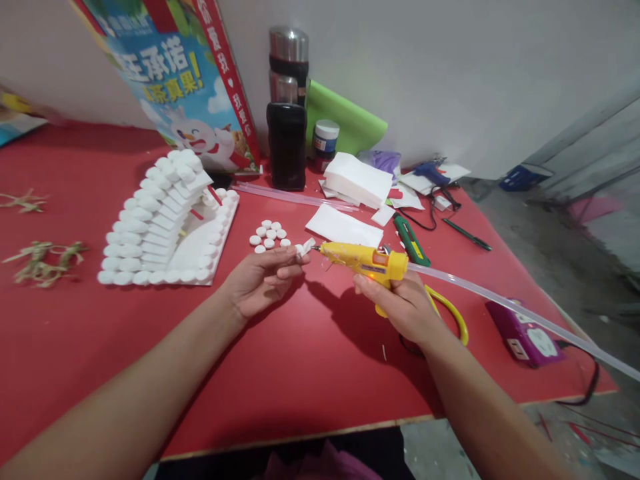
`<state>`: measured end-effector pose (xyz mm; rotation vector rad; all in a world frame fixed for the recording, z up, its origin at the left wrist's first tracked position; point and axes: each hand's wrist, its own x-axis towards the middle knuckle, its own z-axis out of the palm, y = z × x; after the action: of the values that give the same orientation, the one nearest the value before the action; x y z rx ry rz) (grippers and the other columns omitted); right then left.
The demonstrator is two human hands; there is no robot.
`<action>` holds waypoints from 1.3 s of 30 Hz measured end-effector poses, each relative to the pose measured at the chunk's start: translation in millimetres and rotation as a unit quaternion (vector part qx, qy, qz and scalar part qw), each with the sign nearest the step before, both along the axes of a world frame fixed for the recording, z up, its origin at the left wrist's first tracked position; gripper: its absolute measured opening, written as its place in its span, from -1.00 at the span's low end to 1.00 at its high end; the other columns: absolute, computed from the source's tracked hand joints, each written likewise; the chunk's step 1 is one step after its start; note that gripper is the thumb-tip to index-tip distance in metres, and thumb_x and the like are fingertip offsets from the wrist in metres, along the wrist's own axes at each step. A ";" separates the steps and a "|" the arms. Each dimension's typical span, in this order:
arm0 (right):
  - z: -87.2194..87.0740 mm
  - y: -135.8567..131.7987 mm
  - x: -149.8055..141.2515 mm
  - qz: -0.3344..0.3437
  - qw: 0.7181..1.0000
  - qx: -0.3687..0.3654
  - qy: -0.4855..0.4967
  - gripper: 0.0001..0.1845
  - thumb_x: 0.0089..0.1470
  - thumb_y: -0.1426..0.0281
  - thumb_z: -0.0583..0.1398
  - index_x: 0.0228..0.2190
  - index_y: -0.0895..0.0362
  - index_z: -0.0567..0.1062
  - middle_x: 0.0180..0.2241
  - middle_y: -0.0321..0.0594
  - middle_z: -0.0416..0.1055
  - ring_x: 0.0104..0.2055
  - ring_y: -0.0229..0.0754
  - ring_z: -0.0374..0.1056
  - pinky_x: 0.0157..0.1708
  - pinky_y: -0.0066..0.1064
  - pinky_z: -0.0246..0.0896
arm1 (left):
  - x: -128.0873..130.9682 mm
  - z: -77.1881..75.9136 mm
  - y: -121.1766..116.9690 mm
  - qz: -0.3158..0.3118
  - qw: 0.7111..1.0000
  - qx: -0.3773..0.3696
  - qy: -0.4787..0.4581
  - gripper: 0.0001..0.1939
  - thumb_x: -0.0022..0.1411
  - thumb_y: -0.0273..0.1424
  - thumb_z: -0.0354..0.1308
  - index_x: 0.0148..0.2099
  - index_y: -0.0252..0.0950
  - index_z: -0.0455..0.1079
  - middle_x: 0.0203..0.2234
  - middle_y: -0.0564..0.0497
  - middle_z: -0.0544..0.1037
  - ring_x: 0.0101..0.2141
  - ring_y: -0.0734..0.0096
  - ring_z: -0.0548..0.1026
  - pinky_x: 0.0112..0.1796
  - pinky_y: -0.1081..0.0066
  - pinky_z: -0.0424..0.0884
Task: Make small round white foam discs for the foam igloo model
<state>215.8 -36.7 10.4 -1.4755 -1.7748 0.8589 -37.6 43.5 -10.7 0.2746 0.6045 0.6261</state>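
Observation:
My right hand [400, 297] grips a yellow hot glue gun [357, 259], a long clear glue stick [480, 293] trailing from its back end. The gun's nozzle points left and meets a small white piece [307, 247] pinched in the fingertips of my left hand [270, 277]. Whether that piece is paper or foam I cannot make out. Just beyond my left fingers lie several round white discs [270, 233]. Further left stands a white stepped model [163, 220] edged with rows of similar rounded pieces.
White sheets [345, 225], a green utility knife [411, 239] and a pen [467, 235] lie beyond the glue gun. A purple power socket box [523, 333] sits at right. A black case [287, 147], a jar [326, 138] and a printed bag [185, 87] stand at the back. Straw figures [45, 260] lie left.

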 end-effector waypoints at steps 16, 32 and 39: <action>-2.0 -0.3 -0.1 -0.004 1.000 0.016 -0.010 -0.53 0.34 0.06 0.17 -0.50 0.10 0.42 -0.54 -0.35 0.31 -0.49 -0.26 0.20 -0.42 -0.37 0.11 | 2.7 7.1 -2.6 -0.005 0.999 -0.039 -0.028 -0.52 0.57 -0.51 -0.24 -0.22 -0.64 0.46 -0.65 0.06 0.28 -0.76 0.72 0.27 -0.75 0.82 0.17; -0.6 -1.0 -1.1 0.005 1.000 0.013 -0.006 -0.57 0.34 0.09 0.17 -0.47 0.10 0.44 -0.52 -0.33 0.32 -0.46 -0.25 0.22 -0.43 -0.38 0.09 | 2.9 5.6 -1.6 0.004 0.998 -0.061 -0.031 -0.58 0.57 -0.50 -0.20 -0.19 -0.59 0.45 -0.65 0.07 0.28 -0.75 0.71 0.25 -0.75 0.81 0.17; 1.3 0.6 -3.1 0.005 1.000 0.017 -0.021 -0.57 0.34 0.09 0.16 -0.48 0.10 0.43 -0.53 -0.34 0.30 -0.48 -0.25 0.21 -0.43 -0.38 0.09 | 1.5 4.4 -1.3 -0.015 0.999 -0.042 -0.012 -0.58 0.56 -0.50 -0.18 -0.20 -0.56 0.46 -0.65 0.07 0.29 -0.77 0.73 0.22 -0.78 0.80 0.13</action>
<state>212.6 -36.1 11.8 -1.4741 -1.8201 0.8032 -36.0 42.3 -6.3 0.1967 0.6021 0.5734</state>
